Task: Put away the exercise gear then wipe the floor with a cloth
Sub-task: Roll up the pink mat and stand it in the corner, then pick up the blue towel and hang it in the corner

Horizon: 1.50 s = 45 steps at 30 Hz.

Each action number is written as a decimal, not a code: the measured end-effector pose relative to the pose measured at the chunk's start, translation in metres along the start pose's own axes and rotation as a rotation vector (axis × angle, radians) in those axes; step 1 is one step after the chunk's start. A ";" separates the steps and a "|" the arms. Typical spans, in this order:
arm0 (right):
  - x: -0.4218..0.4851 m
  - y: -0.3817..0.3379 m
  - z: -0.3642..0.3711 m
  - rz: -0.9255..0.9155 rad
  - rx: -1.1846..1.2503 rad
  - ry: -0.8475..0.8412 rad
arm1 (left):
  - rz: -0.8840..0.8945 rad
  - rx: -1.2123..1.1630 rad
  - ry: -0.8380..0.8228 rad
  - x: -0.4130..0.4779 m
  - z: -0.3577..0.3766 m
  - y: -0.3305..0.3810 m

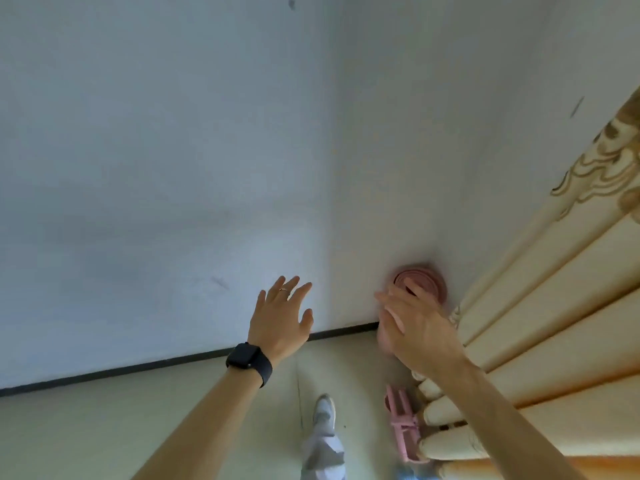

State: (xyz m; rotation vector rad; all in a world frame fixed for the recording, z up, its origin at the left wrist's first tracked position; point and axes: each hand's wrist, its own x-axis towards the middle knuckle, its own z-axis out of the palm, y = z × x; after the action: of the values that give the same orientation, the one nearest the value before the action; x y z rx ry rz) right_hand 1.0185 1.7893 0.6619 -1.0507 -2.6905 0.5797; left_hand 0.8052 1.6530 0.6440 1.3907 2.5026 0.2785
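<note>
Pink: logged rolled mat [427, 284] standing on end in the wall corner, just beside cream curtain [554, 289]. Saw right hand [415, 327] laid against its near side, fingers fairly straight, blurred. Saw left hand [280, 317] apart from it, fingers spread, near the wall [156, 168]; black watch [247, 356] on wrist. Noted pink gear piece [403, 420] on floor [173, 410] by curtain hem.

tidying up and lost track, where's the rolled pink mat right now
In the head view the rolled pink mat stands on end right of centre, in the wall corner beside the cream curtain, just behind the right hand.
</note>
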 end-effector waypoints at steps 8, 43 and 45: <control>-0.011 -0.185 0.032 -0.428 0.004 -0.214 | -0.428 0.028 0.234 -0.187 -0.072 -0.125; -0.235 -1.103 0.382 -1.450 0.187 -0.492 | -1.460 0.052 0.738 -0.843 -0.246 -0.755; -0.234 -1.146 0.401 -1.477 0.194 -0.501 | -1.496 0.066 0.735 -0.856 -0.256 -0.793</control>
State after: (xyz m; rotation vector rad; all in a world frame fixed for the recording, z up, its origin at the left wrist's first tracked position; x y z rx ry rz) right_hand 0.3661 0.7453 0.7777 1.2549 -2.7319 0.7199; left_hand 0.5211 0.4998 0.7714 -0.9642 3.2682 0.3737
